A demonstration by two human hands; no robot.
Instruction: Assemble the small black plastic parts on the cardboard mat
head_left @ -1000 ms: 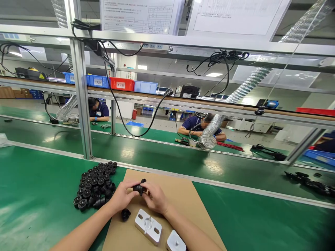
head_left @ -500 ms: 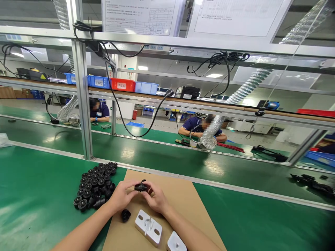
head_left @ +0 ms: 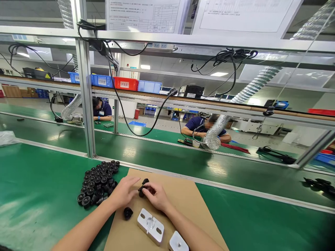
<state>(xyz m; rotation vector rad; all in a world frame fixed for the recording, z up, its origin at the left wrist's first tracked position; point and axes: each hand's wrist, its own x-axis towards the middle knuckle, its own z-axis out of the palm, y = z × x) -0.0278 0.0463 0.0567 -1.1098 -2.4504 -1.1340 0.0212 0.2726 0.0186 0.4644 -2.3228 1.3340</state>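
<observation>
My right hand [head_left: 156,197] pinches a small black plastic part [head_left: 141,191] between thumb and fingers, over the brown cardboard sheet [head_left: 180,195]. Just beyond it, another small black piece [head_left: 145,181] shows; whether the two are joined I cannot tell. My left hand [head_left: 125,191] is beside them with its fingers apart and nothing in it. One loose black part [head_left: 128,213] lies on the cardboard below my left hand. Near my right forearm sit a silver metal block [head_left: 150,226] with two slots and a round recess, and a smaller silver block [head_left: 179,241] with a pin.
Several round black parts [head_left: 98,181] are piled on the green bench left of the cardboard. A metal frame post [head_left: 87,104] rises behind them. A black cable [head_left: 125,120] hangs from the frame. Two people work at the far bench.
My left hand has let go of the black part and drawn slightly away, fingers opening. My right hand still holds the part, now turned. The view has shifted slightly.
</observation>
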